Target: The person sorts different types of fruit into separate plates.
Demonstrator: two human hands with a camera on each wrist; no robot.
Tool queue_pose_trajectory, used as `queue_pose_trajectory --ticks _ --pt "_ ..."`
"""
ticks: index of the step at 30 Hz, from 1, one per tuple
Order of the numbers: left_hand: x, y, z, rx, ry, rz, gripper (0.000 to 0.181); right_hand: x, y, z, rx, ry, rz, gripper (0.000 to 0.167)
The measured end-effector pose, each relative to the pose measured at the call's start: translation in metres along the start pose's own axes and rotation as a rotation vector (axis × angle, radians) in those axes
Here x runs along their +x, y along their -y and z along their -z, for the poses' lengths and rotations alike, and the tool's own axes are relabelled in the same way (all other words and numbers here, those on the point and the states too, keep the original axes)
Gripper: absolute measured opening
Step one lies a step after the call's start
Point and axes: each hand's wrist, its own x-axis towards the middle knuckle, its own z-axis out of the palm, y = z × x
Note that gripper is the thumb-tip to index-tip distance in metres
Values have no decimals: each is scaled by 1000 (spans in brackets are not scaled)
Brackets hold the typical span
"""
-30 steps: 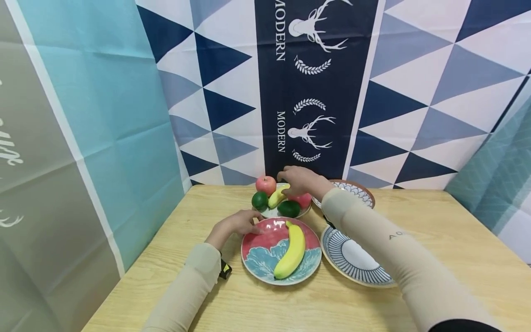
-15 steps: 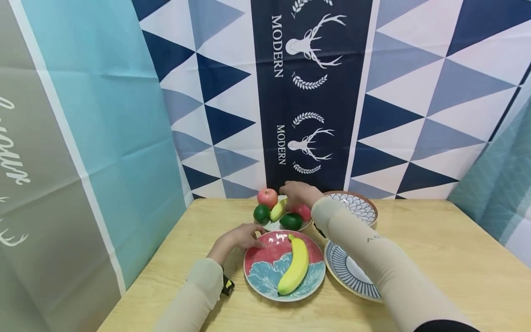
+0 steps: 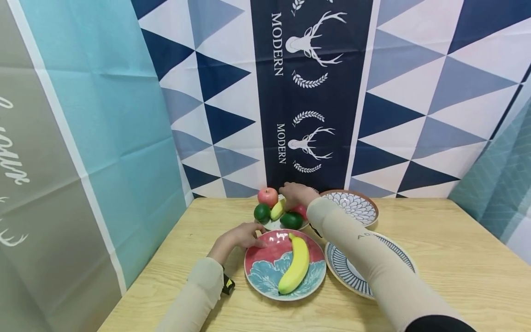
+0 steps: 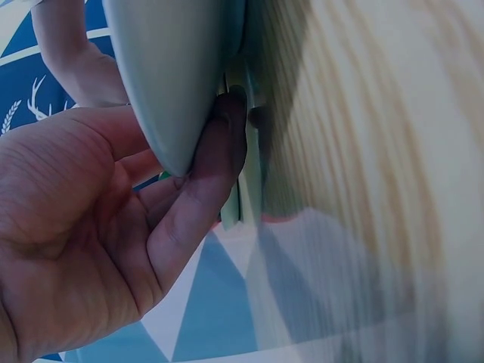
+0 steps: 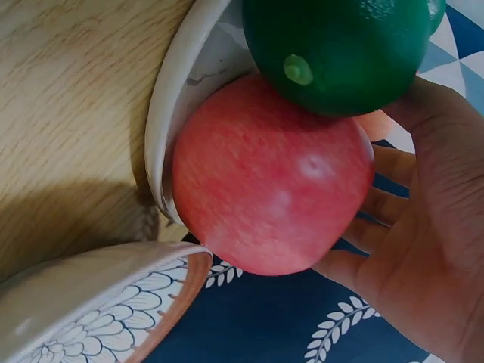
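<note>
In the head view my left hand [image 3: 242, 235] holds the near-left rim of a pink-and-blue flowered plate [image 3: 265, 251], a banana [image 3: 296, 267] lying on it. The left wrist view shows that hand's fingers [image 4: 193, 212] curled under the plate's edge [image 4: 170, 98]. My right hand [image 3: 295, 193] reaches over a whitish dish [image 3: 274, 225] of fruit and covers one end of a yellow fruit [image 3: 278, 210]. In the right wrist view its fingers pass behind a pink-red apple [image 5: 272, 181], beside a green fruit [image 5: 340, 53]; the fingertips are hidden.
The fruit dish also bears another pink apple [image 3: 268, 197] and a round green fruit [image 3: 262, 212]. On the right sit a blue-striped plate [image 3: 340, 263], partly under my right sleeve, and a brown-rimmed bowl [image 3: 352, 205]. Patterned cloth [image 3: 232, 110] hangs behind the wooden table [image 3: 452, 249].
The head view has tilted, so everything sits lower. My right hand has come down onto the fruit and covers more of the yellow fruit. The left hand stays on the plate rim.
</note>
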Motion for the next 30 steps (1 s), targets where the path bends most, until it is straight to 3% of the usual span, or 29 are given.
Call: queue_pose_trajectory --ticks 4,12,20,27,30 --pt "-1 2 2 -4 8 3 30 29 -14 -17 -50 -12 29 72" --pt "0 5 3 -1 11 5 30 47 -24 -26 -67 3 13 75" --pt "3 5 2 38 4 -22 31 39 -21 -26 -12 -1 10 56" --pt "4 6 1 43 10 -37 33 61 -41 -40 1 5 67 48" --pt "3 7 1 32 7 -30 32 48 -27 -29 19 32 85 45"
